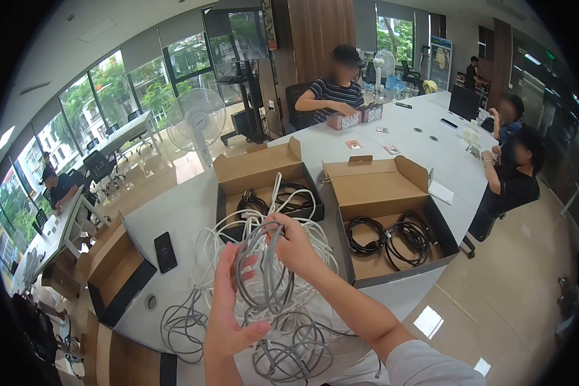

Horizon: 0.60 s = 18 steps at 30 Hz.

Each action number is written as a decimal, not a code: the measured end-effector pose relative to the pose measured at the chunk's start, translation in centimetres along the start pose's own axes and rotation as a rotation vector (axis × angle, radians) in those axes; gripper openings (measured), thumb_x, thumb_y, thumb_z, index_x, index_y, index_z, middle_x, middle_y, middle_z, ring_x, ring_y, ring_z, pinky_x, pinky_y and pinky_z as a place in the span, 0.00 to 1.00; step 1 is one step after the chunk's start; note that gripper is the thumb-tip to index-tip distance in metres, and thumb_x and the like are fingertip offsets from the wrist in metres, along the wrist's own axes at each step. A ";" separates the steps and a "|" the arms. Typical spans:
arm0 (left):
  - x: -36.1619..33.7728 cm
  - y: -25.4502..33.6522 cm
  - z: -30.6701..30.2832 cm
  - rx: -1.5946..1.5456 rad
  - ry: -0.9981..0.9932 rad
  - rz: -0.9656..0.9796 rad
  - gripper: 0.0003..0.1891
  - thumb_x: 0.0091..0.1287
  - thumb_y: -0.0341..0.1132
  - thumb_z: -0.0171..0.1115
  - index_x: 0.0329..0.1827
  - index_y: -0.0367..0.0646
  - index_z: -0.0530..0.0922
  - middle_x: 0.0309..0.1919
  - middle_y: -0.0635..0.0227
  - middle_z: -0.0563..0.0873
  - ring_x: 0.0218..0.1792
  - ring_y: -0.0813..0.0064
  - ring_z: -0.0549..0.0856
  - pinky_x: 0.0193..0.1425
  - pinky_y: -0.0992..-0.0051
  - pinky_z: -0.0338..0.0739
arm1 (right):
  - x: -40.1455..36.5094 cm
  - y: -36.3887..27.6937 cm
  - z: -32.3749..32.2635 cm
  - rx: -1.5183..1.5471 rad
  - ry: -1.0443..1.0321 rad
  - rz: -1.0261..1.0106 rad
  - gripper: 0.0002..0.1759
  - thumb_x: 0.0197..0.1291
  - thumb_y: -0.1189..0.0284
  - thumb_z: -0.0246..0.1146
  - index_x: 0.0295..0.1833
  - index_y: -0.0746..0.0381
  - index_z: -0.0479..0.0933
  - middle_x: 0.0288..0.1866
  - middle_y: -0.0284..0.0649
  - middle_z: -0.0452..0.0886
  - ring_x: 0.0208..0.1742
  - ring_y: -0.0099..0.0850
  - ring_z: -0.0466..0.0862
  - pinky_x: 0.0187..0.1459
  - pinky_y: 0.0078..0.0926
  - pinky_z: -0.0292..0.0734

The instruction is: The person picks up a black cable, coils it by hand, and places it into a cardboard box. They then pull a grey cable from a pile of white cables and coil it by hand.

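Note:
A coiled loop of grey cable [265,297] hangs between my hands over the table. My right hand [291,243], its fingers closed, grips the top of the coil. My left hand [233,309] is beside the coil's left side with fingers and thumb spread apart. Under and around them lies a tangled heap of white cables [321,248], with more grey cable [296,350] in front. Behind the heap, an open box [264,157] holds black and white cables. To the right, another open box [399,273] contains coiled black cables [408,239].
A phone [165,252] lies left of the heap on the white table [193,199]. Two open boxes stand at the left edge. Across the table a person [334,93] handles small packs [347,121]; two people sit at the right. A fan [196,122] stands behind.

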<state>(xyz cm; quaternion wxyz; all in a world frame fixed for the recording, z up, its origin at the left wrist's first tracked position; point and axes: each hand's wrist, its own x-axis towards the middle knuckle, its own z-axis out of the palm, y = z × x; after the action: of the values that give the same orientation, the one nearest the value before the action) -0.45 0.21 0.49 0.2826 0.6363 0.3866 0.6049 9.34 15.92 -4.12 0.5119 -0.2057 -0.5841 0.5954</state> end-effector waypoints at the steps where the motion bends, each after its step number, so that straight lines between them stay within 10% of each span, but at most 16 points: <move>1: 0.0 -0.3 -0.4 -0.043 -0.056 -0.009 0.57 0.54 0.51 0.70 0.76 0.36 0.41 0.70 0.50 0.58 0.67 0.58 0.68 0.65 0.62 0.66 | -0.5 -1.0 0.0 -0.110 -0.029 -0.041 0.08 0.57 0.84 0.50 0.40 0.66 0.73 0.31 0.33 0.74 0.30 0.18 0.70 0.32 0.19 0.66; 7: 0.4 -0.5 0.5 -0.267 0.078 -0.366 0.39 0.61 0.35 0.62 0.74 0.37 0.53 0.51 0.51 0.79 0.39 0.65 0.84 0.42 0.75 0.78 | -1.5 -3.1 0.0 -0.571 0.044 -0.211 0.07 0.55 0.83 0.57 0.41 0.66 0.73 0.31 0.56 0.79 0.35 0.54 0.79 0.34 0.39 0.73; 13: 0.5 -2.2 -1.1 -0.644 0.049 -0.554 0.11 0.60 0.32 0.52 0.44 0.37 0.72 0.13 0.76 0.62 0.11 0.83 0.59 0.17 0.77 0.54 | -1.7 -3.3 -1.1 -0.610 -0.099 -0.312 0.13 0.51 0.86 0.56 0.44 0.67 0.73 0.33 0.43 0.81 0.30 0.36 0.79 0.35 0.27 0.73; 18: 0.3 -2.7 -2.3 -0.859 0.218 -0.490 0.09 0.65 0.40 0.48 0.31 0.45 0.67 0.10 0.79 0.53 0.10 0.83 0.50 0.16 0.76 0.45 | -1.8 -6.2 -1.2 -0.324 -0.354 0.031 0.18 0.57 0.77 0.64 0.52 0.65 0.71 0.33 0.35 0.78 0.34 0.25 0.78 0.40 0.25 0.74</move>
<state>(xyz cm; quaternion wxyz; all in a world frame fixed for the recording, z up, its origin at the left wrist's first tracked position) -3.17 1.66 -1.28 0.6104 0.2864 0.2680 0.6882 13.34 13.64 0.58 0.3527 -0.1867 -0.7494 0.5284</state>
